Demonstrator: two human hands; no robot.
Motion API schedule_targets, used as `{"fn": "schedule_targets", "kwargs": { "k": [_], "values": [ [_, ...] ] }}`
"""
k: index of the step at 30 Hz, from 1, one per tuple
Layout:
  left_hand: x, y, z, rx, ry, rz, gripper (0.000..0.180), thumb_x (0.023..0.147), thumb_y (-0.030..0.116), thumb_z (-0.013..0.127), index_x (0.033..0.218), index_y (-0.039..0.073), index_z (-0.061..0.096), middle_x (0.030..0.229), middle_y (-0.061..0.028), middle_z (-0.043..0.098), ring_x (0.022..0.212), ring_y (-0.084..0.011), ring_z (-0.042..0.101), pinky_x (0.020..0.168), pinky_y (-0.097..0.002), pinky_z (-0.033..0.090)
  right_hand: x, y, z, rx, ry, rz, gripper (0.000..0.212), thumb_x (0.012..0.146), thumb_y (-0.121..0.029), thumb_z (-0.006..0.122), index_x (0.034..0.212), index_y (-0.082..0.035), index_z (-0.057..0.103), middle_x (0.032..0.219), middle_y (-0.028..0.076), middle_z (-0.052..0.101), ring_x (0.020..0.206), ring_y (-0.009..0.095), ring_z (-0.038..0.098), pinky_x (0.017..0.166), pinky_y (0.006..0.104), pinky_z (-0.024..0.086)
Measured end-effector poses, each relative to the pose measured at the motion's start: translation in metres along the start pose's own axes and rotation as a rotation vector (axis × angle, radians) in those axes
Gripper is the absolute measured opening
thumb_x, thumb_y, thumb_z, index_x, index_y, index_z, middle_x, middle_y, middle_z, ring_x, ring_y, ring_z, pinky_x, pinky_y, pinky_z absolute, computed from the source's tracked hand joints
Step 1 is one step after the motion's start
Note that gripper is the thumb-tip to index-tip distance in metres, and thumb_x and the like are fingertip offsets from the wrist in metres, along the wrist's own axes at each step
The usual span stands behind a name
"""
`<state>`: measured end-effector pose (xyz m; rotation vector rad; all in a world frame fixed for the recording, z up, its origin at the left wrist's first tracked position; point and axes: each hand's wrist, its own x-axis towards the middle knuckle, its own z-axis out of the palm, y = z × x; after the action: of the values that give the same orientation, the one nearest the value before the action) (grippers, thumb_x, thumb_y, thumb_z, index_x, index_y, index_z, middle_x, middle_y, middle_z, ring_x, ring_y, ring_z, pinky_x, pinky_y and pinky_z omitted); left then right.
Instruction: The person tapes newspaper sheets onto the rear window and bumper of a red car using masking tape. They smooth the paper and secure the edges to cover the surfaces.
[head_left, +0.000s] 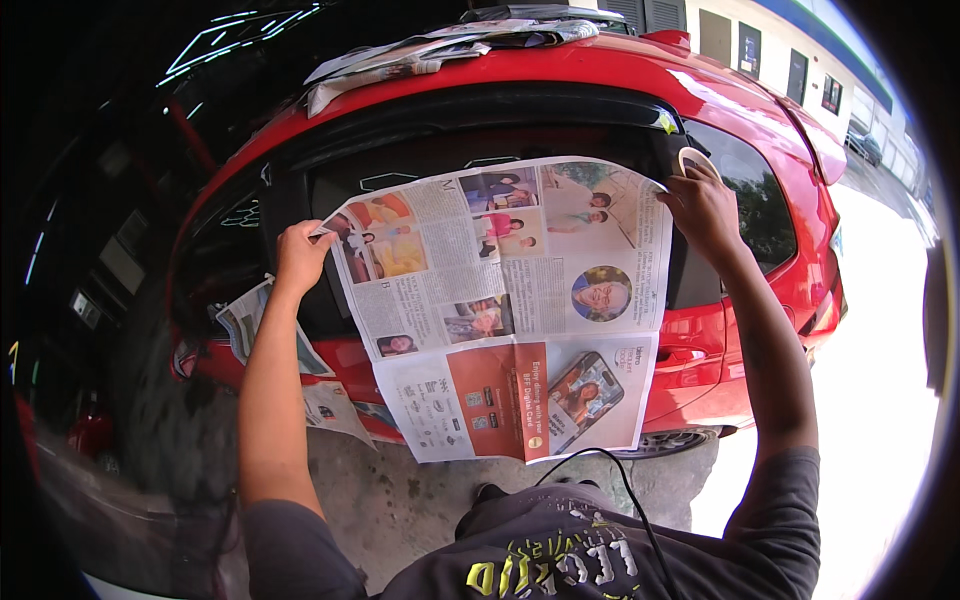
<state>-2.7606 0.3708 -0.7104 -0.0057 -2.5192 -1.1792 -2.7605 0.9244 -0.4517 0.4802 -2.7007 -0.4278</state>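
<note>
Nearest to me is my dark T-shirt (560, 545), with yellow and pale lettering across the chest, and a thin black cable (632, 490) loops up over it. Past its hem the tip of a dark shoe (489, 492) shows on the grey, stained floor (400, 505).

In front of me a wide newspaper sheet (540, 285) hangs spread between my raised arms, its photos and text facing me, a fold running across its lower part. My left hand (302, 257) is closed in a pinch, thumb and fingers on the sheet's upper left corner. My right hand (708, 208) pinches the upper right edge, fingers curled; a cream tape roll (690, 155) sits at those fingers, but I can't tell how firmly they have it.

Behind the sheet stands a red car (690, 385). The paper covers much of its dark side window and reaches down across the door; whether it touches the bodywork I can't tell. Other newspaper pages (255, 318) hang along the car beyond my left forearm. Part of a wheel (672, 442) shows below the sheet's right side.

Farther up, a loose pile of newspapers (400, 65) lies on the roof. Beyond, at upper right, are a pale building (720, 35) and a parked car (863, 147).
</note>
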Motion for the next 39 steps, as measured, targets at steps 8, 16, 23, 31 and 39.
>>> {"fn": "schedule_targets", "kwargs": {
  "k": [8,16,23,31,39],
  "values": [
    [-0.001,0.027,-0.022,0.098,-0.163,-0.077,0.017,0.089,0.011,0.082,0.100,-0.002,0.079,0.090,-0.0184,0.080,0.085,-0.0300,0.079,0.076,-0.0397,0.057,-0.005,-0.008,-0.012,0.044,0.051,0.135,0.026,0.091,-0.033,0.080,0.105,-0.011,0.082,0.111,0.013,0.075,0.112,0.034,0.070,0.095,0.0466,0.057],
    [-0.018,0.035,-0.062,0.175,-0.358,0.019,0.047,0.083,0.013,0.087,0.128,0.007,0.073,0.118,-0.0156,0.076,0.111,-0.0282,0.073,0.095,-0.0371,0.055,0.012,-0.038,-0.065,0.236,0.170,0.071,0.017,0.091,-0.018,0.081,0.106,-0.011,0.080,0.109,0.012,0.076,0.103,0.033,0.074,0.093,0.0446,0.057],
    [-0.005,0.248,-0.067,-0.324,-0.105,0.592,0.085,0.078,0.016,0.092,0.154,0.009,0.056,0.140,-0.0174,0.067,0.130,-0.0306,0.065,0.109,-0.0438,0.052,0.051,-0.141,-0.109,0.315,0.204,-0.184,0.014,0.092,-0.016,0.078,0.104,-0.012,0.080,0.102,0.012,0.076,0.097,0.034,0.074,0.085,0.0445,0.059],
    [0.058,0.276,-0.034,-0.393,-0.141,0.508,0.022,0.096,0.014,0.077,0.111,-0.002,0.078,0.092,-0.0167,0.081,0.084,-0.0313,0.080,0.083,-0.0418,0.061,0.042,-0.140,-0.116,0.622,0.102,0.025,0.035,0.083,-0.026,0.089,0.110,-0.006,0.080,0.116,0.017,0.078,0.097,0.035,0.076,0.089,0.0449,0.058],
    [0.098,0.193,-0.066,-0.809,-0.292,0.058,0.020,0.101,0.001,0.072,0.120,-0.003,0.075,0.113,-0.0094,0.080,0.099,-0.0170,0.076,0.090,-0.0350,0.060,-0.048,-0.008,-0.079,0.309,-0.586,0.130,0.037,0.082,-0.031,0.087,0.109,-0.006,0.081,0.108,0.019,0.079,0.101,0.040,0.074,0.091,0.0473,0.058]
  ]
}}
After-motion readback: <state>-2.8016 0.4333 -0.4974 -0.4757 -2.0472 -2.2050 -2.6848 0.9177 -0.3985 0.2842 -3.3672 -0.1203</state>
